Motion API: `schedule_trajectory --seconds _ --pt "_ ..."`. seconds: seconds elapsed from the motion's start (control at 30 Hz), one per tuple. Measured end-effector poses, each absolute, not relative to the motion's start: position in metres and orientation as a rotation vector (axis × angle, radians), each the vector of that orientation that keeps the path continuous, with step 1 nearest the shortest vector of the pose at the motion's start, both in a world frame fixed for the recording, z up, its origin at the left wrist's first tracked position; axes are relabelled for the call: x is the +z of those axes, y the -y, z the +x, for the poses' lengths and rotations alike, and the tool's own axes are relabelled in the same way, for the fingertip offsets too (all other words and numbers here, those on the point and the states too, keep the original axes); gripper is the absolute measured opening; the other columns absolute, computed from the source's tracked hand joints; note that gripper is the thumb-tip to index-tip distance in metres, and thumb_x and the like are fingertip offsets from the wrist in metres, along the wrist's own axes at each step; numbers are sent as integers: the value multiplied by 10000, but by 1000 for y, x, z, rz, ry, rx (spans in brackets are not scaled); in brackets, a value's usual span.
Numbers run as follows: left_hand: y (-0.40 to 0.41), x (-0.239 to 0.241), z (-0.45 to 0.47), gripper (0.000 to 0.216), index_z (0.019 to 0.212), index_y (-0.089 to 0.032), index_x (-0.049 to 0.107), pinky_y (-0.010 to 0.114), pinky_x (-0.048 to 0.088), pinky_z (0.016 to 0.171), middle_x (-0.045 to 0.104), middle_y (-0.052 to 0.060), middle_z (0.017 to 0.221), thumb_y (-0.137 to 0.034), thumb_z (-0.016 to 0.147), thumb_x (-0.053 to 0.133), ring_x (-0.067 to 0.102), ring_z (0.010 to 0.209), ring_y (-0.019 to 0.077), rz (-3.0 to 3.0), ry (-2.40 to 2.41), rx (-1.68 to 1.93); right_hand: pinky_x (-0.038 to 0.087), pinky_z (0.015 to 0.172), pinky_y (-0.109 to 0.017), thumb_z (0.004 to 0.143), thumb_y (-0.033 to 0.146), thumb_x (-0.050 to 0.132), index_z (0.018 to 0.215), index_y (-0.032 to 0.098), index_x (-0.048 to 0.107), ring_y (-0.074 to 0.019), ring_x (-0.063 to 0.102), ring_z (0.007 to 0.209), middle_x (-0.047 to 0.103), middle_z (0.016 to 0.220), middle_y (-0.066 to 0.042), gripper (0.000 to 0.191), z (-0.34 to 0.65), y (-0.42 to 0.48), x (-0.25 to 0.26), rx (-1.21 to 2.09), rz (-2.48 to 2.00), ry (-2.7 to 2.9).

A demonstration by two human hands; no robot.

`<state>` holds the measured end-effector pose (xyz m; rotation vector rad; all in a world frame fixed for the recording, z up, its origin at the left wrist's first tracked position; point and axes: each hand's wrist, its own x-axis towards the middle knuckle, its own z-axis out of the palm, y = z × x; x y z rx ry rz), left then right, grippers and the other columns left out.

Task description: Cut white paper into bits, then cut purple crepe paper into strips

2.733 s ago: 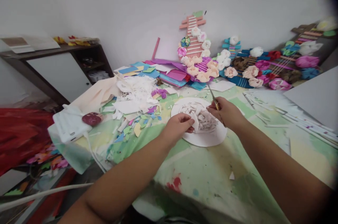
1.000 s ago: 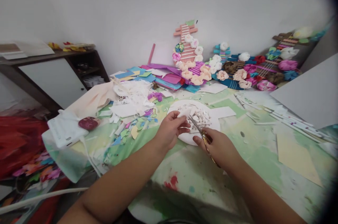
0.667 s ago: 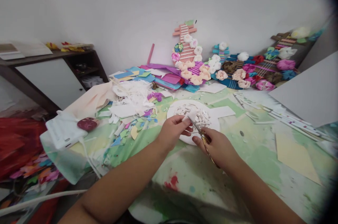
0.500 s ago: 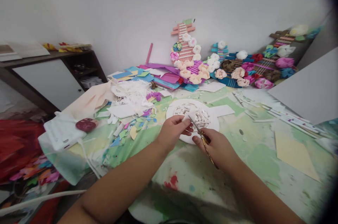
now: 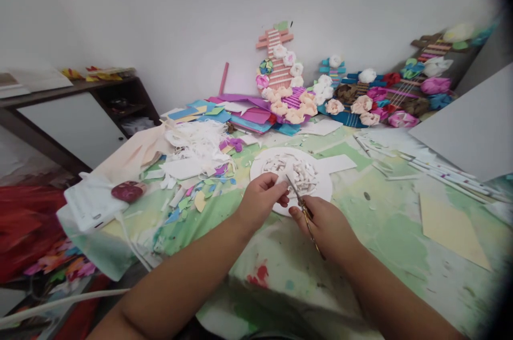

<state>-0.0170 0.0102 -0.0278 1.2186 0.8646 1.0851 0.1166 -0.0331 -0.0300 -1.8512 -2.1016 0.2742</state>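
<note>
My right hand (image 5: 326,228) is closed around a pair of gold-handled scissors (image 5: 306,214), their blades pointing up and left. In the fingers of my left hand (image 5: 262,196) is pinched a small white piece of paper (image 5: 282,176), right by the scissor tips. Whether the blades are around the paper I cannot tell. Both hands hover over the near side of a white round board (image 5: 326,190) with a flat strip sticking out to the right. Many small white scraps (image 5: 305,171) are heaped on that board, partly hidden by my hands.
Left of the board lie coloured paper scraps (image 5: 200,201), tangled white string (image 5: 196,142) and a white device (image 5: 94,203) with a cable. Flower-decorated paper guitars (image 5: 280,72) lean along the wall. Rolled paper sticks (image 5: 444,171) and a cream sheet (image 5: 452,230) lie to the right.
The view has shifted slightly. The scissors' handles have swung a little closer together and lower in my right hand, while my left hand keeps its pinch near the tips.
</note>
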Motion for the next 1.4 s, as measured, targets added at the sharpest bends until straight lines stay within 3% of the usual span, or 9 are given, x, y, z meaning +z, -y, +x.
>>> schedule_trajectory --seconds 0.23,1.4 --pt "-10 -31 -15 183 540 -153 416 214 402 494 485 -35 467 -251 675 489 480 448 76 1218 -821 1069 251 499 -232 767 435 263 673 180 471 -140 463 565 539 633 -47 342 118 34 -33 228 -1861 2134" --pt "-5 -38 -7 173 546 -142 427 206 387 457 469 -35 503 -237 677 487 462 455 68 1124 -748 1148 245 466 -220 746 452 305 618 178 465 -121 415 499 503 543 -23 341 118 36 -39 230 -1876 2055"
